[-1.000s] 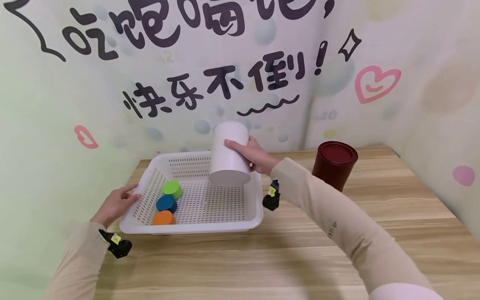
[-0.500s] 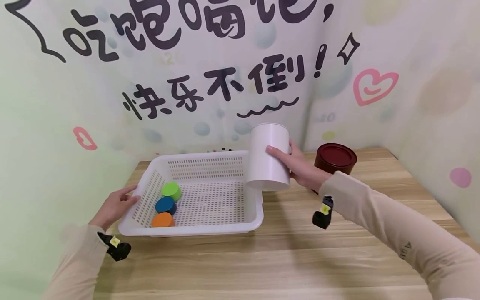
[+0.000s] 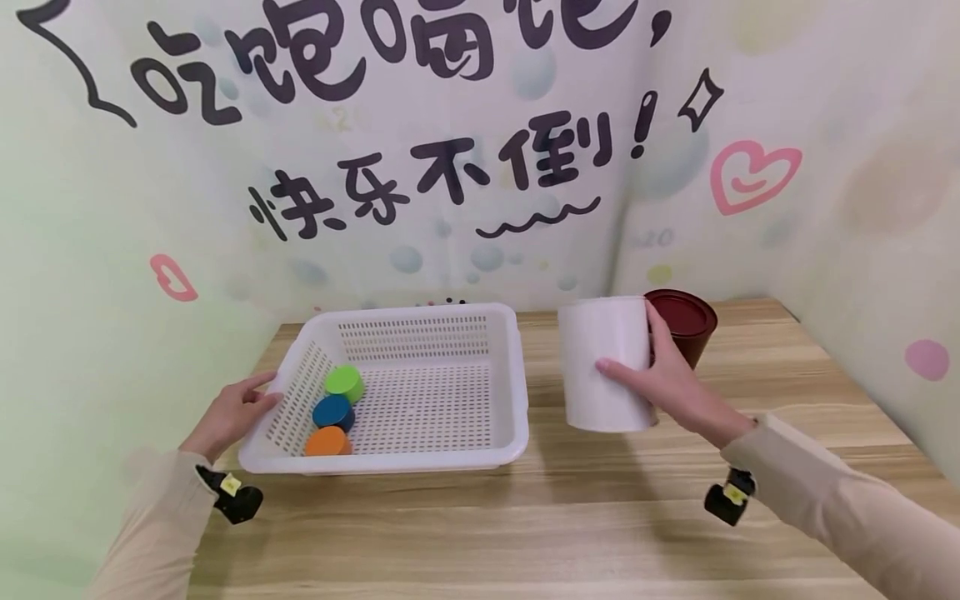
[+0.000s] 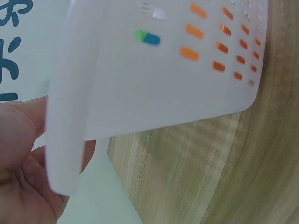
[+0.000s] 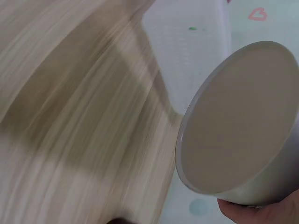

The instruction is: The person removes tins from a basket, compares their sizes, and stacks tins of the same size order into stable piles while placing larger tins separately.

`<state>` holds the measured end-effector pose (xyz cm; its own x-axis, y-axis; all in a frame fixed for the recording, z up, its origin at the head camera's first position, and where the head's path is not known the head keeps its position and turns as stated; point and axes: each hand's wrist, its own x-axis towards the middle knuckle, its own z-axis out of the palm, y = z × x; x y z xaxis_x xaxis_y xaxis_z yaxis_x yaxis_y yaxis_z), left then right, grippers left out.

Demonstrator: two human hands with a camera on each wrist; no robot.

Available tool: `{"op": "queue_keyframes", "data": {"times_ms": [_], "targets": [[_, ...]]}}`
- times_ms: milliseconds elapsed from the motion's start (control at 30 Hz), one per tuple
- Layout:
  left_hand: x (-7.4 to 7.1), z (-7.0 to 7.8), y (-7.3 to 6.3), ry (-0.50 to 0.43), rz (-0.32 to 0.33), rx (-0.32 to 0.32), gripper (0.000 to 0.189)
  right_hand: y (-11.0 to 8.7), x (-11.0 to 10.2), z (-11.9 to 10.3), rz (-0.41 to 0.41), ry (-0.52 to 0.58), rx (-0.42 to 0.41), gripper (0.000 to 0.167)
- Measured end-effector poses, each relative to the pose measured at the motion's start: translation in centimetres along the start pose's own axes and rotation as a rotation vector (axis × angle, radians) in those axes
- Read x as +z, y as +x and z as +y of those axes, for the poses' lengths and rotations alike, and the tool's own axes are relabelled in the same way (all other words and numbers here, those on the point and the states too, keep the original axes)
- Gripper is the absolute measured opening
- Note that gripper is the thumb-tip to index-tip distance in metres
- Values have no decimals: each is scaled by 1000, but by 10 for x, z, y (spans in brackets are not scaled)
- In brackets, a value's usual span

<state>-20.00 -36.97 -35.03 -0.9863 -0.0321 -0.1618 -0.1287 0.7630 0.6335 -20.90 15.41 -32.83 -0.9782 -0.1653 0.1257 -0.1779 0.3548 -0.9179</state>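
Note:
My right hand [image 3: 671, 379] grips a white cylindrical canister [image 3: 603, 367] from its right side, thumb across the front. In the right wrist view the canister's flat round end [image 5: 238, 119] faces the camera, raised over the table. A white plastic basket [image 3: 519, 417] with slotted walls stands left of it. My left hand [image 3: 228, 417] holds the basket's left rim; the left wrist view shows the thumb and fingers on either side of the rim [image 4: 67, 154]. Inside the basket, along its left, lie a green round block [image 3: 345, 381], a blue one [image 3: 333, 412] and an orange one [image 3: 327, 442].
A dark red lidded canister [image 3: 688, 321] stands at the back right, partly hidden behind my right hand and the white canister. The wooden table [image 3: 450, 533] meets a printed backdrop [image 3: 375, 275] at its far edge. A pale wall [image 3: 67, 375] borders the left.
My right hand has carried the white canister from over the basket rightward and lower, to beside the basket in front of the red canister. The left hand and basket have stayed put.

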Motion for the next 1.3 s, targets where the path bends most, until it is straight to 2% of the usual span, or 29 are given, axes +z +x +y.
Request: {"op": "queue_keyframes", "data": {"times_ms": [133, 233, 433, 633, 833, 1133, 1300], "targets": [[-1, 1, -1, 4, -9, 1, 59, -19, -9, 17, 48, -153, -80, 102], [-2, 2, -1, 3, -15, -1, 60, -29, -15, 30, 82, -231, -110, 106], [-2, 2, -2, -9, -17, -2, 60, -44, -25, 55, 194, -314, -155, 112], [-1, 1, -3, -11, -8, 1, 62, -51, -31, 72, 289, -350, -233, 118], [0, 0, -3, -15, -8, -12, 62, -56, -36, 87, 355, -366, -255, 123], [1, 1, -4, -13, 1, -5, 62, -58, -44, 103, 351, -339, -319, 124], [0, 2, -4, -15, -5, -2, 63, -61, -45, 113, 361, -315, -323, 124]]}}
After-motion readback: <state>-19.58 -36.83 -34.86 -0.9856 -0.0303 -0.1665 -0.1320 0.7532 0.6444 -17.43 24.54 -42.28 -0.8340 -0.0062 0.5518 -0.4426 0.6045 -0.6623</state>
